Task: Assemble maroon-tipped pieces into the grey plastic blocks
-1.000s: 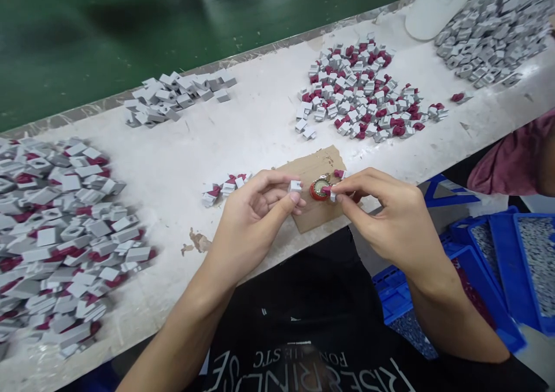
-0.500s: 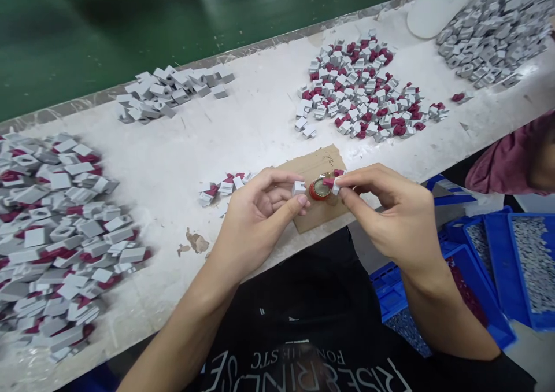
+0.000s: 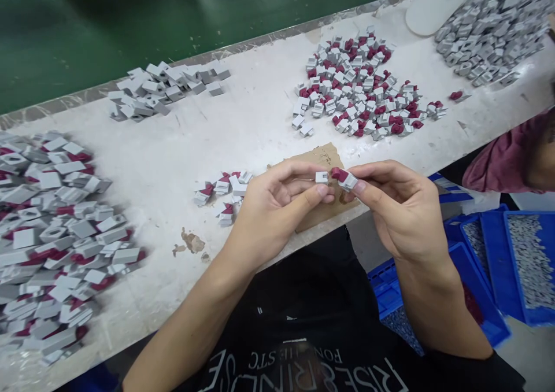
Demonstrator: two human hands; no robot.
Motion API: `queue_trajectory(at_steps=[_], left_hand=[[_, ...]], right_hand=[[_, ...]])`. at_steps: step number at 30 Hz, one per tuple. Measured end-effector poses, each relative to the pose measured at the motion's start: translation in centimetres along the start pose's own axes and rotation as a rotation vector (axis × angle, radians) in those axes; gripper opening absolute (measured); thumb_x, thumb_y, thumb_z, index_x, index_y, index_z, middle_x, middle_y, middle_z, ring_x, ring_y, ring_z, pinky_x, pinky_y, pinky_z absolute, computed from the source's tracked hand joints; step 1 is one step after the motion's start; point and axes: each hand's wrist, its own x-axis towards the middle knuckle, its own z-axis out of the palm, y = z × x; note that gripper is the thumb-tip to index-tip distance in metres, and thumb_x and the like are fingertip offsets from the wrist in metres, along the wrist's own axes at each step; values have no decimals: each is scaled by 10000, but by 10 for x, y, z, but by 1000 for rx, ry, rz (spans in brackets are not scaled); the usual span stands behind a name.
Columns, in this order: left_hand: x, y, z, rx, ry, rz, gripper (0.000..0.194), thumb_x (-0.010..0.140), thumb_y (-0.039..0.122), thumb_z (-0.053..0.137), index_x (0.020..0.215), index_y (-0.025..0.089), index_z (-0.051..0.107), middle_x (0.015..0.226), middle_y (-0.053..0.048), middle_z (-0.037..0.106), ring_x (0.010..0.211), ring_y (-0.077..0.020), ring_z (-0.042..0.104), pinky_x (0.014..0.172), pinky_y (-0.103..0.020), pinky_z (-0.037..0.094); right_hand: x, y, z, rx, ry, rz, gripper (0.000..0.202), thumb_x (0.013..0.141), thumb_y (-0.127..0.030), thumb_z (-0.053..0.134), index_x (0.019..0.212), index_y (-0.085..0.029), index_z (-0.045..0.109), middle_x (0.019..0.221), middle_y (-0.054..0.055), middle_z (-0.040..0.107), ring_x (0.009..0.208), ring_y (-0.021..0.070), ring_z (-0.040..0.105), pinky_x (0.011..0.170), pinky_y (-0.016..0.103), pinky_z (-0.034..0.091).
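Observation:
Between the thumb and fingers of my left hand [image 3: 286, 204] is a small grey plastic block [image 3: 321, 177] with a notch in its edge. My right hand [image 3: 396, 207] pinches a grey and dark red plastic piece [image 3: 346, 178], its red end turned toward the block. A narrow gap separates the two parts. Under both hands lies a piece of brown cardboard [image 3: 318, 215], partly covered. Left of my left hand sits a small group of grey and red pieces [image 3: 223, 185].
A large heap of grey and red parts [image 3: 52, 236] covers the table's left. Grey blocks [image 3: 165, 88] lie along the back edge, mixed pieces [image 3: 359, 85] farther right. A white bottle [image 3: 433, 7] leans by another grey heap [image 3: 494, 33]. Blue bins [image 3: 489, 265] and a person's sleeve [image 3: 503, 155] are at right.
My left hand has moved right with its block, closer to my right hand. The right-hand piece has been turned and raised slightly. The red round tin on the cardboard is now hidden.

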Motion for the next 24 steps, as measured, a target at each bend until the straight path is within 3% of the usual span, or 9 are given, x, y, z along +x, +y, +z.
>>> queue_trajectory(at_steps=[7, 12, 19, 24], left_hand=[[0, -3, 1, -65, -39, 11, 214, 948, 208, 987, 1130, 194, 875, 1048, -39, 926, 970, -183, 908, 971, -267, 747], [1, -3, 3, -70, -48, 15, 209, 939, 207, 992, 1114, 197, 878, 1053, -42, 931, 952, -183, 912, 959, -268, 753], [-4, 8, -5, 187, -68, 41, 105, 963, 178, 944, 1050, 218, 903, 1070, -30, 925, 956, -192, 912, 912, -262, 760], [-7, 12, -15, 326, -139, 74, 141, 976, 185, 917, 1099, 249, 893, 1095, -18, 917, 985, -191, 903, 929, -266, 755]], right_hand=[[-1, 1, -2, 20, -20, -6, 115, 991, -193, 933, 1064, -282, 921, 1029, 10, 903, 869, 175, 860, 844, 298, 739], [-2, 1, -1, -19, -26, -11, 134, 966, -185, 943, 1054, -284, 923, 1050, 15, 907, 920, 197, 872, 857, 314, 757], [-1, -12, -4, -66, -133, -3, 186, 940, -86, 913, 1003, -261, 930, 998, 18, 898, 931, 186, 874, 858, 275, 748], [-4, -7, 0, -27, -200, 15, 135, 961, -139, 929, 1018, -262, 919, 1013, 32, 872, 987, 192, 854, 900, 299, 737]])
